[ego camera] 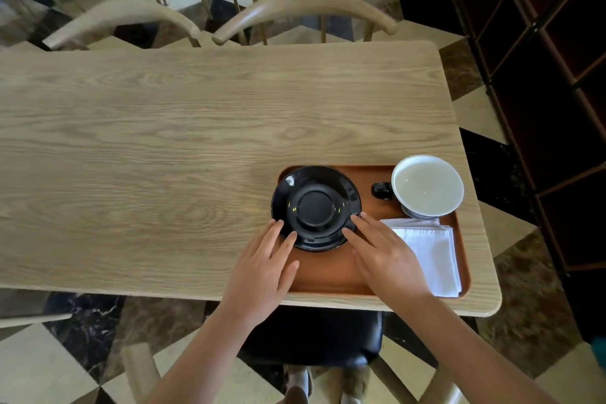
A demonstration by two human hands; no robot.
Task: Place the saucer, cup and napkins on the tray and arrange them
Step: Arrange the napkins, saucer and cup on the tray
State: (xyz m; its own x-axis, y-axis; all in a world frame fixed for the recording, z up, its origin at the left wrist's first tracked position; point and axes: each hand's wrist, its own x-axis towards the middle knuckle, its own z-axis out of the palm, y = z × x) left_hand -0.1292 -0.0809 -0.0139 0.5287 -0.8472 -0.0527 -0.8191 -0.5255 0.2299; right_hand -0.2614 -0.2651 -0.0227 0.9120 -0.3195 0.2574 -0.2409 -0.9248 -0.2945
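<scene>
Wooden table [164, 141]: both open hands' fingertips [355, 218] against black saucer [316, 207]

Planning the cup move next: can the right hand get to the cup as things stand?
Probably yes. The right hand rests by the saucer, and the cup stands just beyond the napkins, nothing blocking.

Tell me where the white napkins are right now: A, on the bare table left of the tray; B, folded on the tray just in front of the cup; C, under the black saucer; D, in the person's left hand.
B: the folded napkins lie on the tray at its right side, just on the near side of the cup, apart from the saucer and not held by either hand.
</scene>
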